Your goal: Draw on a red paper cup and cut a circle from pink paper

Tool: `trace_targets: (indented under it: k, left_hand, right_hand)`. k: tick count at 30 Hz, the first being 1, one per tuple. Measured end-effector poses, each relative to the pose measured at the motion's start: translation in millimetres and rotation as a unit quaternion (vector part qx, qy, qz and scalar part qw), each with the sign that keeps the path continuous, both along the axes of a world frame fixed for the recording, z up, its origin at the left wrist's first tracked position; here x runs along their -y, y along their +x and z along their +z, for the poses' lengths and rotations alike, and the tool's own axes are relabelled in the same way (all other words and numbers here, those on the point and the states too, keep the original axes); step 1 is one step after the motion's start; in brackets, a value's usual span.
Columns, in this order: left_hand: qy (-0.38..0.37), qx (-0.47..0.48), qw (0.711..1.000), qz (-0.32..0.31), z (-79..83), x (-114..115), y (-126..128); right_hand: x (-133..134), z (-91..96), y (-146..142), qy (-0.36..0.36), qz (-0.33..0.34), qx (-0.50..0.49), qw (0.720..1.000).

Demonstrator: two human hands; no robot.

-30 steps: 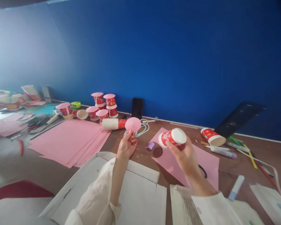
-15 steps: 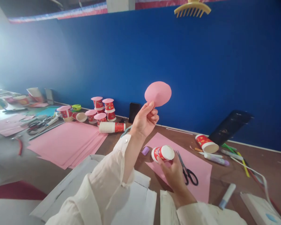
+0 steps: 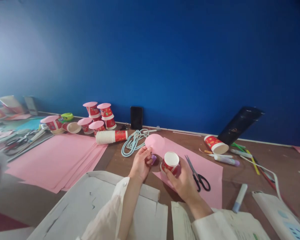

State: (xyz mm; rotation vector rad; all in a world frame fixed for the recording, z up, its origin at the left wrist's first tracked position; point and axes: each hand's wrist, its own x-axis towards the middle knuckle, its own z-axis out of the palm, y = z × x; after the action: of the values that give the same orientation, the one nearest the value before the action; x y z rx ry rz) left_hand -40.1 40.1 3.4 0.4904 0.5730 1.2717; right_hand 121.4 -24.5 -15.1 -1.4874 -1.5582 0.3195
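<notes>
Pinched between the thumb and fingers of my left hand is a pink paper disc, held by its lower left edge. My right hand wraps round a red paper cup whose white round end faces up. The disc and the cup are apart. Beneath the cup lies a pink paper sheet, and black-handled scissors rest on it just right of my right hand. A purple cap shows partly behind my left fingers.
Red cups topped with pink discs stand at the back left, near a lying stack of cups and a coiled cord. Pink sheets lie left. At right are a tipped cup, a glue stick and a power strip.
My left hand has come down with the pink disc, from raised before the blue wall to beside the cup. My right hand has turned the cup more upright. The view has tilted down.
</notes>
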Motion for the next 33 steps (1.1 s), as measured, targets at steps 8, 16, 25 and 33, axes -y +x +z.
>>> trace_targets:
  k: [8, 16, 25, 33]
  left_hand:
    - [0.014, -0.029, 0.999, -0.012, 1.5, 0.7, -1.2]
    - [0.026, -0.067, 0.997, -0.033, 7.9, 5.0, -3.2]
    - [0.012, -0.029, 0.997, -0.067, 8.3, 7.2, -4.0]
    - [0.020, -0.080, 0.990, -0.115, 13.2, 13.4, 0.1]
  right_hand:
    - [0.0, 1.9, -4.9, -0.036, 0.028, -0.005, 0.999]
    - [-0.6, 7.3, -4.6, -0.045, 0.007, -0.006, 0.999]
    - [1.5, -8.6, 2.4, 0.011, 0.001, -0.053, 0.999]
    - [5.8, -1.7, 12.1, 0.102, -0.118, -0.089, 0.984]
